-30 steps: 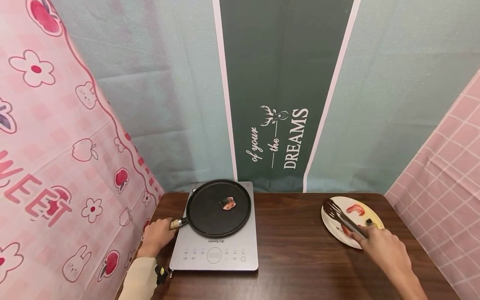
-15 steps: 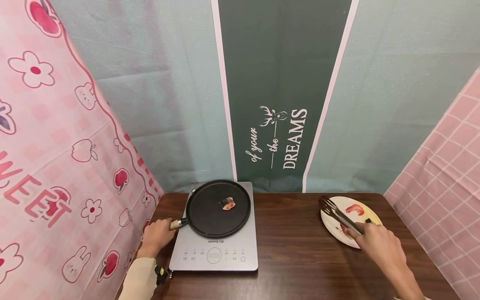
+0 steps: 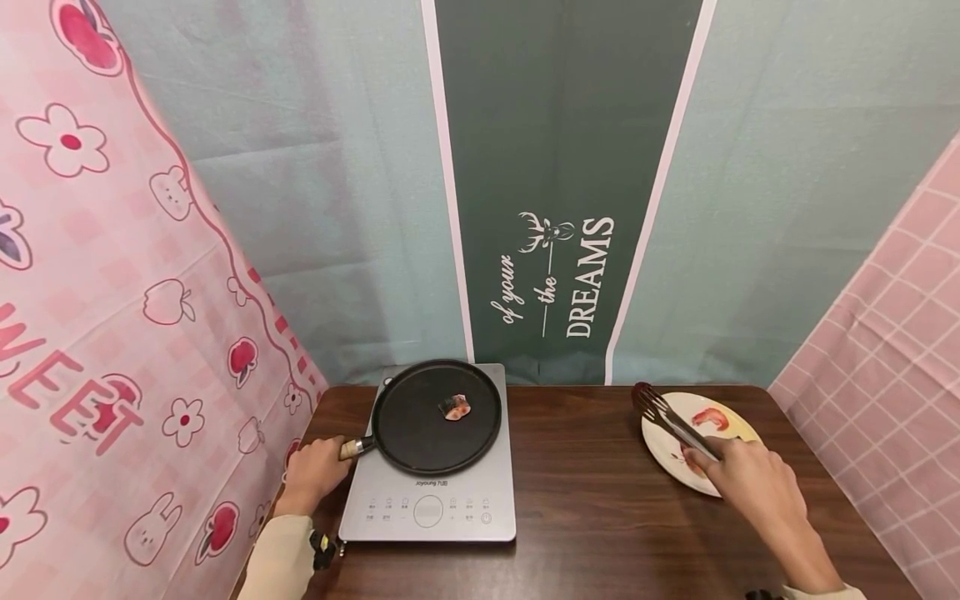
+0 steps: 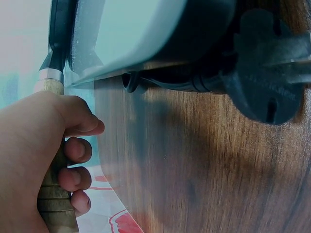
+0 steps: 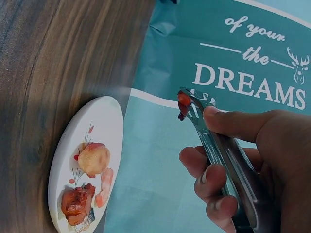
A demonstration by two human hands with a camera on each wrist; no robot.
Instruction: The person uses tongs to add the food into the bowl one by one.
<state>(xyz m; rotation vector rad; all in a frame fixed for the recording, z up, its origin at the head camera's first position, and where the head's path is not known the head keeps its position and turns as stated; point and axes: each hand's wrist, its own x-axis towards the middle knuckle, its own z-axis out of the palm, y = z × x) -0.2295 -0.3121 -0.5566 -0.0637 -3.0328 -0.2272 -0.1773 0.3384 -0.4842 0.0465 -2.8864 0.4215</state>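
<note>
My left hand (image 3: pixel 317 473) grips the wooden handle (image 4: pixel 54 201) of a flat black frying pan (image 3: pixel 427 446), fingers wrapped round it. The pan sits on a silver induction cooker (image 3: pixel 405 527), with a pink and dark-skinned piece of fish (image 3: pixel 454 407) lying in it. My right hand (image 3: pixel 757 483) holds metal tongs (image 3: pixel 684 431) over the left side of an oval white plate (image 3: pixel 660 460). Their tips pinch a small glossy reddish-brown piece of food (image 5: pixel 183 101), raised above the plate. On the plate lie a shrimp (image 5: pixel 105 187) and a browned chunk of meat (image 5: pixel 77 205).
A brown wooden table (image 3: pixel 577 475) spans between cooker and plate. Curtains hang close behind and on both sides, including a pink patterned one (image 3: pixel 180 350) at the left. A black power plug (image 4: pixel 265 73) shows beside the cooker in the left wrist view.
My right hand has moved slightly left and back with the tongs, whose tips now reach past the plate's left rim. The left hand, pan and fish have not moved.
</note>
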